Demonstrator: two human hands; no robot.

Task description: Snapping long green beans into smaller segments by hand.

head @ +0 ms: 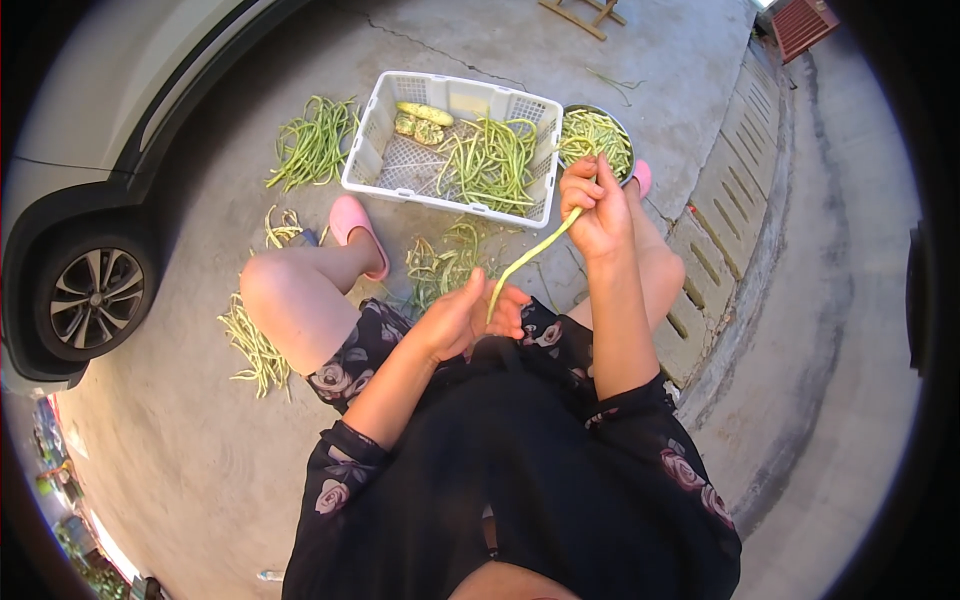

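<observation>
My right hand (604,214) grips a long pale-green bean (529,257) near its upper end. From there the bean slants down to the left, in a slight curve. My left hand (472,315) is lower, palm up with its fingers apart, and the bean's free end hangs over it; whether they touch I cannot tell. Past my hands stands a white plastic crate (450,199) with long beans (491,165) heaped at its right and yellowish vegetables (422,122) at the back left. Beside the crate, partly behind my right hand, is a round bowl of short bean pieces (596,135).
A bundle of greener long beans (311,142) lies left of the crate. Paler beans (259,349) lie by my left knee, with scraps (442,262) between my feet. A parked car (94,289) takes up the left side. Slotted drain covers (724,217) run along the right.
</observation>
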